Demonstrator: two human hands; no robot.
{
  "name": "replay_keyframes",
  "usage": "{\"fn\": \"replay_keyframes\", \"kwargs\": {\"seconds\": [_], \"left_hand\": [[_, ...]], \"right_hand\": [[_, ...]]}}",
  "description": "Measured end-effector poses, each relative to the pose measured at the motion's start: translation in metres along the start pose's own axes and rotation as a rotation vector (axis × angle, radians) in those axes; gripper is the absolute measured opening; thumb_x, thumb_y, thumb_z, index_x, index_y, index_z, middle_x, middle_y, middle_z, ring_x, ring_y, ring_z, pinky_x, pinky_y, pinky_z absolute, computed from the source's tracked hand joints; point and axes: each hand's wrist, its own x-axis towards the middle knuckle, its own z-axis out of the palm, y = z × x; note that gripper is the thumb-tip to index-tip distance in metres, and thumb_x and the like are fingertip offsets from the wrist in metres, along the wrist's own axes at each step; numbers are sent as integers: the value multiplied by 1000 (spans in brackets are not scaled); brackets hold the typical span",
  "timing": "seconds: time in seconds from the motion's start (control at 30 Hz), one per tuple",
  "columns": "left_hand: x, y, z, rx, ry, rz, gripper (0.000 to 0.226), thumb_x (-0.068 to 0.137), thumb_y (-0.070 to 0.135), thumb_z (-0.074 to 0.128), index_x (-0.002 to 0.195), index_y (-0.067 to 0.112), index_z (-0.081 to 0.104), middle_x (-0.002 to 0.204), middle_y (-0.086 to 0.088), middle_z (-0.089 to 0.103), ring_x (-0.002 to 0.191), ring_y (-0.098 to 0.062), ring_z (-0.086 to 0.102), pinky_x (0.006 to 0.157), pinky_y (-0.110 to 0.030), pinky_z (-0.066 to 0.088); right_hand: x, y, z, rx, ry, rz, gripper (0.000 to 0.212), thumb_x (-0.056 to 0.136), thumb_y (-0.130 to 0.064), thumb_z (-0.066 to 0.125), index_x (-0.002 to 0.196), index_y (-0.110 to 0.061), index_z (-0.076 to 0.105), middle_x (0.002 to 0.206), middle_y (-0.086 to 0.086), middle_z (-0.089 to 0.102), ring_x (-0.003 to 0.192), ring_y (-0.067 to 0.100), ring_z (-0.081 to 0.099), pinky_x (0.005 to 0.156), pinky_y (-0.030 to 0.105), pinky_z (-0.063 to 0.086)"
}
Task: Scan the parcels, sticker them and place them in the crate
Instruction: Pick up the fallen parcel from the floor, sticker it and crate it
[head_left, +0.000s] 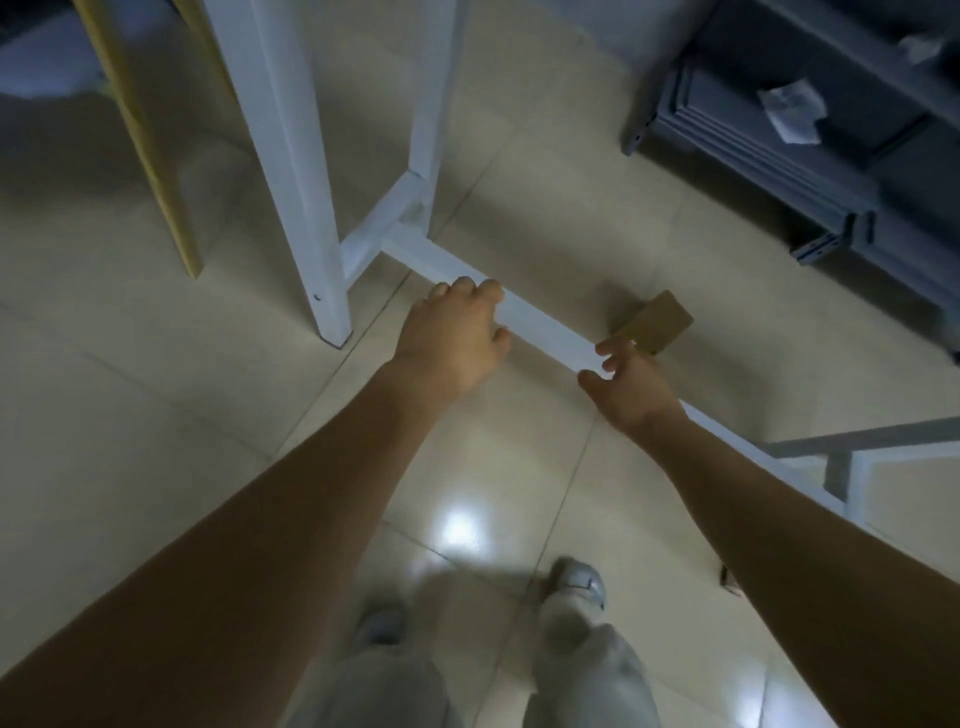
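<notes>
A white table leg (291, 156) stands on the tiled floor (130, 415), with a white crossbar (540, 327) running low along it to the right. The left hand (449, 338) reaches down over the crossbar, fingers loosely curled and holding nothing. The right hand (626, 387) reaches over the bar, fingertips touching a small cardboard parcel (657, 323) lying on the floor just beyond it; a grip cannot be told. Dark shelving (810, 156) stands far right.
</notes>
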Motion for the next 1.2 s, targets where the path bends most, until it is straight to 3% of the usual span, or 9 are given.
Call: {"fn": "replay_keyframes", "kwargs": {"seconds": [0.1,0.27,0.4,0.57,0.87,1.03,1.2], "left_hand": [[33,-6,50,-17,45,17,42,91,32,50,130,15,50,122,-11,56,115,-31,49,92,-41,43],[80,-19,136,-24,96,30,42,92,32,50,130,14,50,120,-11,56,111,-31,50,89,-40,43],[115,-24,196,3,113,56,44,92,34,49,131,15,48,120,-11,55,111,-32,50,89,-39,43],[161,-13,247,48,119,69,45,94,36,47,134,16,45,124,-11,52,115,-32,47,91,-40,40],[207,18,307,88,223,143,42,94,36,47,131,16,46,119,-9,54,107,-28,50,85,-38,43],[218,21,323,102,247,142,42,94,37,47,132,19,45,120,-6,54,107,-26,50,87,-38,42],[225,24,327,107,308,143,41,94,38,47,130,20,47,116,-4,56,103,-24,52,87,-39,45]], "right_hand": [[48,37,30,-31,52,25,42,90,-33,59,127,-15,51,125,10,56,112,29,54,82,26,35],[123,105,75,-50,105,11,43,90,-29,59,127,-8,54,122,15,59,111,32,56,83,26,36],[176,157,98,-83,125,68,43,90,-31,57,127,-9,54,125,16,59,114,35,56,97,36,45],[233,207,113,-74,221,72,35,92,-28,57,114,0,54,114,22,60,105,39,58,92,42,46],[328,281,128,-84,163,244,71,94,-44,51,147,-6,25,144,23,34,128,41,39,105,48,37],[378,306,142,-5,168,336,92,89,-51,56,151,-3,7,149,26,23,131,46,34,106,51,34],[424,321,150,164,147,363,90,92,-46,58,152,-5,5,157,24,11,142,41,18,113,50,20]]}}
